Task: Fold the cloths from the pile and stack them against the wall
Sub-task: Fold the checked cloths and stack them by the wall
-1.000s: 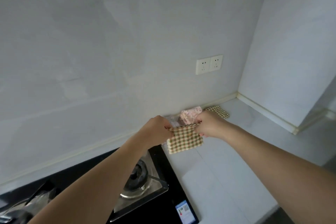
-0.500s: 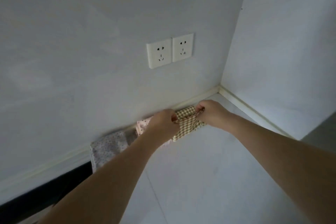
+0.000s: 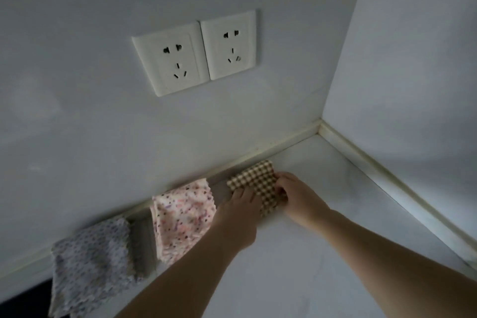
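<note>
A folded brown-and-white checked cloth [image 3: 258, 178] lies on the white counter [image 3: 296, 279], right against the back wall's base strip. My left hand [image 3: 238, 217] rests its fingers flat on the cloth's left near corner. My right hand [image 3: 296, 197] pinches the cloth's right edge with curled fingers. To the left, a pink floral cloth [image 3: 183, 217] leans against the same wall, and further left sits a grey dotted cloth [image 3: 90, 261]. The near part of the checked cloth is hidden under my hands.
Two white wall sockets [image 3: 193, 51] sit above the cloths. The side wall [image 3: 413, 85] meets the back wall in a corner just right of the checked cloth. A black hob edge [image 3: 15, 302] shows at the bottom left.
Both hands carried the checked cloth from above the counter near the hob to the wall and laid it down right of the pink cloth. The view moved closer to the corner.
</note>
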Demonstrator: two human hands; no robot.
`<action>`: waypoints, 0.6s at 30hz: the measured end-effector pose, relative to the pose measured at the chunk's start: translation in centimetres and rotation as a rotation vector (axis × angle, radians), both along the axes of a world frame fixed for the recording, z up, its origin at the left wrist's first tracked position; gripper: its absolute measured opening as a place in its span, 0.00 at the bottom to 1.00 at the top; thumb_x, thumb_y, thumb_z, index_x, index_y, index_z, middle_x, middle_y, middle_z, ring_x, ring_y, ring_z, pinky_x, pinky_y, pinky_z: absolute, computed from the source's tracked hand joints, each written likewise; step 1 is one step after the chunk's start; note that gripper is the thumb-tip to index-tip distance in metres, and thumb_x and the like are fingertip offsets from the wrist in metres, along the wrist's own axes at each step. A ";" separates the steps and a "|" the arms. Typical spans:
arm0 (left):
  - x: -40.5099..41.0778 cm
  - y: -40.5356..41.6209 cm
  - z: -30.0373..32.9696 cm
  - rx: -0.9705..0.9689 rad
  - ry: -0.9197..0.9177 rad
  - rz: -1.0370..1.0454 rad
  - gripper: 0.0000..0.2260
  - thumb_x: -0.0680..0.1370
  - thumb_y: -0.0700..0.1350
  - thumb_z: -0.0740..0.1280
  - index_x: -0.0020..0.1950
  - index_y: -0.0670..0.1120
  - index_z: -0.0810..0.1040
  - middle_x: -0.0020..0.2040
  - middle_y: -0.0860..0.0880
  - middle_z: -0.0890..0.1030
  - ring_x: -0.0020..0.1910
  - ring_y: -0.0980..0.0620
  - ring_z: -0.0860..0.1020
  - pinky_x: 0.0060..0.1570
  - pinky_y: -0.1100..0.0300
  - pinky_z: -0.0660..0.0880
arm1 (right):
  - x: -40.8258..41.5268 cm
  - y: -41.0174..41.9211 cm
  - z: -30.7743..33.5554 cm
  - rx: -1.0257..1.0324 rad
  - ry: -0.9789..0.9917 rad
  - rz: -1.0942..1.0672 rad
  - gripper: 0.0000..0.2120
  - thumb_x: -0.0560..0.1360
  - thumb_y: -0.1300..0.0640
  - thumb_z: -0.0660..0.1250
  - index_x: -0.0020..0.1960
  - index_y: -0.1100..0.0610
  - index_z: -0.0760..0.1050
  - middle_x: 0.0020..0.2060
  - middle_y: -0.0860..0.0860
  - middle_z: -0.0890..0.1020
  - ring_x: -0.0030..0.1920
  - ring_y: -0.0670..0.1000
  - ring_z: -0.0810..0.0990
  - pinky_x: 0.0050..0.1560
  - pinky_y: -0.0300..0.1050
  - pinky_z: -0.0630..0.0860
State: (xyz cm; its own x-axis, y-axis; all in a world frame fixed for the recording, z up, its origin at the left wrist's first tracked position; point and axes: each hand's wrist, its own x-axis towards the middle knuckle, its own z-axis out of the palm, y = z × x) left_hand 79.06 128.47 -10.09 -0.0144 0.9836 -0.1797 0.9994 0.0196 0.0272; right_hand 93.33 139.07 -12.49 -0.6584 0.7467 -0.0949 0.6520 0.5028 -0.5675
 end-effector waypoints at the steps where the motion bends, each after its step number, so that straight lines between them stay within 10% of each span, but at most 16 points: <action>1: 0.1 -0.1 -0.2 -0.001 -0.032 0.023 0.17 0.76 0.45 0.64 0.64 0.47 0.68 0.66 0.48 0.66 0.66 0.47 0.65 0.60 0.52 0.73 | 0.1 -0.1 -0.4 0.005 0.022 -0.009 0.08 0.74 0.63 0.65 0.54 0.59 0.75 0.65 0.51 0.72 0.59 0.52 0.76 0.59 0.45 0.73; 10: 0.5 1.2 1.8 -0.021 -0.279 0.254 0.14 0.77 0.48 0.60 0.61 0.46 0.73 0.65 0.48 0.71 0.66 0.46 0.67 0.62 0.52 0.70 | 0.5 -1.1 1.6 0.007 -0.003 0.002 0.13 0.73 0.54 0.68 0.55 0.56 0.72 0.61 0.49 0.72 0.54 0.49 0.76 0.56 0.45 0.76; 18: -2.2 -2.9 7.9 0.215 -0.120 0.190 0.15 0.77 0.47 0.59 0.63 0.46 0.71 0.64 0.46 0.73 0.65 0.45 0.70 0.62 0.54 0.66 | -1.5 -5.4 8.8 0.111 0.012 -0.053 0.19 0.73 0.60 0.64 0.63 0.57 0.69 0.61 0.52 0.74 0.60 0.53 0.73 0.61 0.47 0.71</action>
